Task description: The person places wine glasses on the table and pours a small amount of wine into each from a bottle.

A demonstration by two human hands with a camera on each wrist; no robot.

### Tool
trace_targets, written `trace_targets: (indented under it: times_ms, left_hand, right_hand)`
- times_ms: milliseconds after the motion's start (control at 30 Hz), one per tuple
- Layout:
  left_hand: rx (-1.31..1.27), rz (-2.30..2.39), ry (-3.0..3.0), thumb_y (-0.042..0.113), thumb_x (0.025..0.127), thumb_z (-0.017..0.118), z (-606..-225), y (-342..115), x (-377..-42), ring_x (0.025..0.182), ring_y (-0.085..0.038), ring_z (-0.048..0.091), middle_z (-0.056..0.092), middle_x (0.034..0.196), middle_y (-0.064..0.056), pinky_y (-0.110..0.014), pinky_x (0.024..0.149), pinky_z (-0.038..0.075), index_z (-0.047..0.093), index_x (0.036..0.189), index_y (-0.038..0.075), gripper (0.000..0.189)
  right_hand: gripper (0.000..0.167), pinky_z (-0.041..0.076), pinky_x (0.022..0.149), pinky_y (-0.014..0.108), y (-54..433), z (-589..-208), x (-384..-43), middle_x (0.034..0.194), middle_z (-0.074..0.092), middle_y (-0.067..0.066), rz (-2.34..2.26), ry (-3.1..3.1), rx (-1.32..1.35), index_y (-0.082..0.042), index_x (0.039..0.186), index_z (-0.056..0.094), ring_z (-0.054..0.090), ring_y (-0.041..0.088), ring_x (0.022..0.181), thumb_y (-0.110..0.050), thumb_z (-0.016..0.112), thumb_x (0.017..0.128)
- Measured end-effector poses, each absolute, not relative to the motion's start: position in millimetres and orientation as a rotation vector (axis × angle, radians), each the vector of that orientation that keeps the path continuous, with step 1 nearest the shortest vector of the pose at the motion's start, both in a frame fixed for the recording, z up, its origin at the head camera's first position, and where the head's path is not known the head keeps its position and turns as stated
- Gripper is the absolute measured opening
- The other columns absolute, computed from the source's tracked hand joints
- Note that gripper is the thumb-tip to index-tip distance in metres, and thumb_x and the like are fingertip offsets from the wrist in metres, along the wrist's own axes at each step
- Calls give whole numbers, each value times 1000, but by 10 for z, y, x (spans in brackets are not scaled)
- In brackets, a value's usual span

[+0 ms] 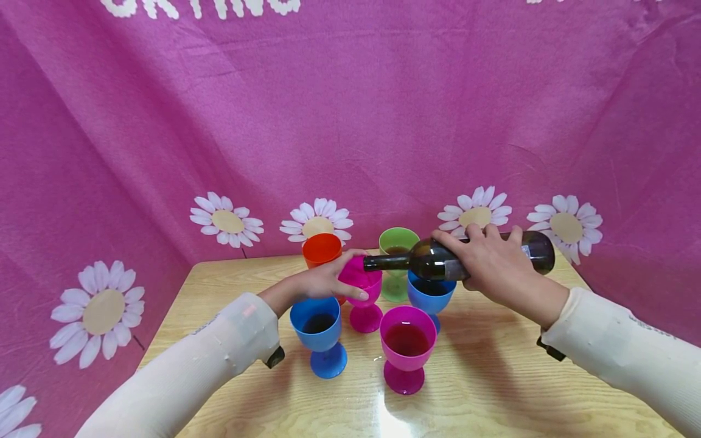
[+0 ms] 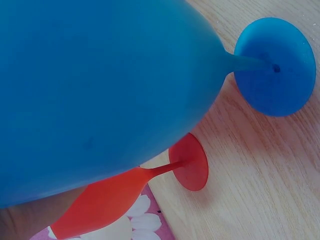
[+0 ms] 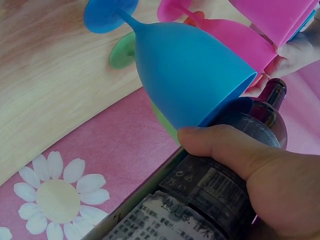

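Note:
My right hand (image 1: 495, 264) grips a dark wine bottle (image 1: 429, 258) round its body. The bottle lies almost level, neck pointing left, its mouth over the rim of a pink goblet (image 1: 372, 293). My left hand (image 1: 320, 281) holds that goblet by the bowl, thumb at the near side and fingers behind. Whether liquid is flowing from the bottle I cannot tell. In the right wrist view, a printed label (image 3: 165, 220) shows on the bottle. Beneath the bottle stands a blue goblet (image 1: 429, 299) with dark liquid. The left wrist view is mostly filled by another blue goblet (image 2: 125, 90).
Near the front stand a pink goblet (image 1: 406, 359) with red liquid and a blue goblet (image 1: 317, 337) with dark liquid. Behind are an orange-red goblet (image 1: 321, 249) and a green goblet (image 1: 397, 237). Purple flowered cloth (image 1: 356, 121) surrounds the wooden table (image 1: 219, 304).

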State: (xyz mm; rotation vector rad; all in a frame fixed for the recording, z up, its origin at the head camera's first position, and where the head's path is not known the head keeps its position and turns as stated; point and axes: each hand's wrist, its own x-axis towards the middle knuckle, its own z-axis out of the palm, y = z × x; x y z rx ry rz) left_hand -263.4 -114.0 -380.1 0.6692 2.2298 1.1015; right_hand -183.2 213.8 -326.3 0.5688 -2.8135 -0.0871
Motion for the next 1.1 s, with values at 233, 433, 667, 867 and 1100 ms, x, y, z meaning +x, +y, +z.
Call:
trace_targets:
  times_ms: [233,433,667,867,1100]
  left_hand:
    - [662,1112,2216,36,87,83,-3816,-1146,-2638,134,-27,48,51,145,-5,-48,102,51,28,158,32,90]
    - [683,1116,2215,36,88,82,-3823,-1146,-2649,134,-26,49,53,144,-4,-49,103,51,28,158,31,88]
    - [685,1113,2215,37,88,81,-3821,-1143,-2651,134,-26,49,53,145,-4,-50,105,49,28,158,32,88]
    - [686,1115,2214,34,89,81,-3818,-1140,-2646,133,-26,50,53,144,-4,-47,102,51,29,158,31,86]
    - [684,1130,2202,32,89,81,-3813,-1142,-2640,132,-26,50,53,144,-4,-45,100,53,29,158,31,86]
  right_hand:
    - [96,41,73,68,2128,-3266,-1832,105,59,23,-81,-2822,567,-32,147,50,58,45,91,-21,98,64]
    - [95,41,73,69,2120,-3267,-1844,104,58,22,-75,-2825,566,-33,146,49,57,44,91,-22,98,65]
    - [95,42,76,73,2113,-3263,-1848,105,59,22,-71,-2837,562,-34,146,49,57,44,92,-22,97,66]
    - [95,41,77,73,2103,-3264,-1847,106,59,22,-64,-2843,560,-33,147,50,57,44,92,-22,98,65]
    - [95,41,76,72,2094,-3257,-1847,106,59,22,-58,-2849,554,-34,147,49,57,44,92,-21,97,66]
